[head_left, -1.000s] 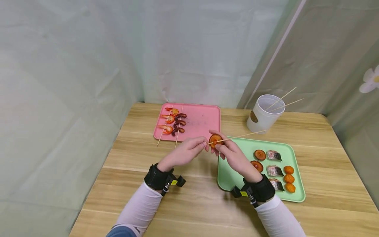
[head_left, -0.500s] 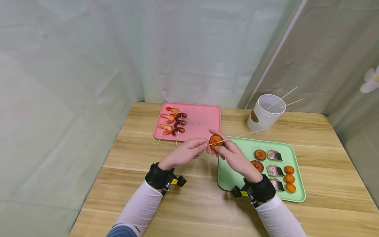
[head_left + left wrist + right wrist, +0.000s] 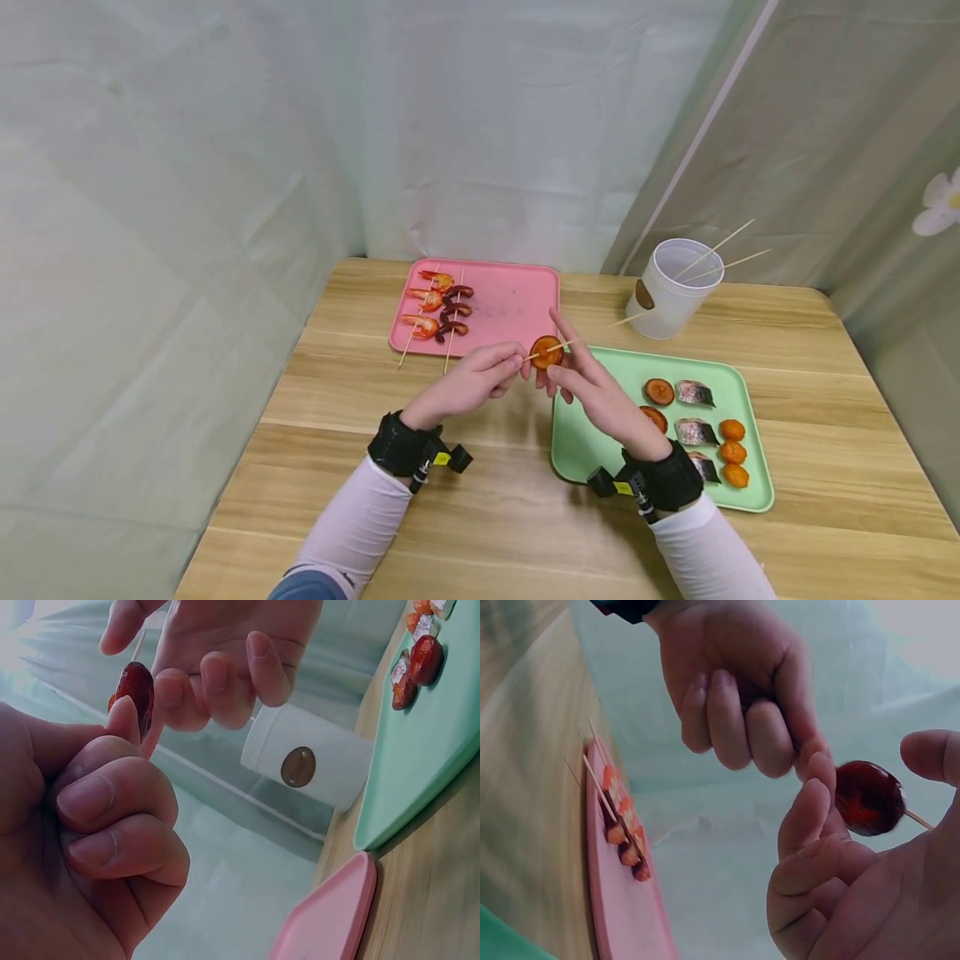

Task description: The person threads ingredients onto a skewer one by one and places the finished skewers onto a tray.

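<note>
A thin bamboo skewer [image 3: 630, 319] runs through a glossy brown shiitake mushroom cap [image 3: 542, 343] held in the air between both hands. My left hand [image 3: 480, 381] pinches the skewer's end just left of the cap, its other fingers folded in the left wrist view. At the cap's right is my right hand [image 3: 603, 404], index finger stretched out. In the right wrist view its thumb stands apart from the cap [image 3: 870, 799], while other fingers lie close to the cap and the left fingertips; exact contact is unclear. More mushroom caps [image 3: 659, 392] lie on the green tray [image 3: 585, 442].
The green tray also bears fish pieces [image 3: 694, 393] and orange balls [image 3: 733, 452]. A pink tray [image 3: 517, 308] behind holds a shrimp skewer [image 3: 422, 327] and a skewer of dark curled pieces [image 3: 456, 312]. Two skewers stand in a white bucket [image 3: 660, 317] at the back.
The right hand's thumb and index finger have spread away from the mushroom cap, the index now pointing upward. The skewer's far end sits a little further left. The left hand has barely moved.
</note>
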Demonstrator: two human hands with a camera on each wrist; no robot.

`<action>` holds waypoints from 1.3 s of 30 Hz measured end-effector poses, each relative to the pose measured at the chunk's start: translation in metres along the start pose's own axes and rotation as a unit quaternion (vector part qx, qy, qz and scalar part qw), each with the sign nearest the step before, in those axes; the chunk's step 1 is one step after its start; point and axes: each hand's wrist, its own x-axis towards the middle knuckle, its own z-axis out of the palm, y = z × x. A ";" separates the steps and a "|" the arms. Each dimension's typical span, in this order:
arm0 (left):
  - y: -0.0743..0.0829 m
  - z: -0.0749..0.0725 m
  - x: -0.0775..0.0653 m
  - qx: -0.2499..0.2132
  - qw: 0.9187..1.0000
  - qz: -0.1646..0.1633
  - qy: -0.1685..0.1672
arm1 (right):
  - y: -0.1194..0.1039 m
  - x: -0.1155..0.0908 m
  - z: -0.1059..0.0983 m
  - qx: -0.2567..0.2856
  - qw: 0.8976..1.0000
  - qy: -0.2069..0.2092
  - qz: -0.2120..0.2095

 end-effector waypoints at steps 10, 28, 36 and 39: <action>0.003 -0.007 -0.002 -0.013 1.000 0.008 0.023 | -0.009 -0.004 -0.021 -0.050 0.998 -0.016 0.039; 0.002 -0.013 -0.004 -0.021 0.999 0.011 0.035 | -0.008 -0.040 -0.078 -0.278 0.952 -0.009 0.125; 0.002 -0.015 -0.006 -0.019 0.999 0.004 0.042 | -0.004 -0.062 -0.088 -0.383 0.910 -0.031 0.156; 0.003 -0.015 -0.007 -0.012 0.999 0.002 0.045 | 0.000 -0.069 -0.089 -0.413 0.895 -0.036 0.166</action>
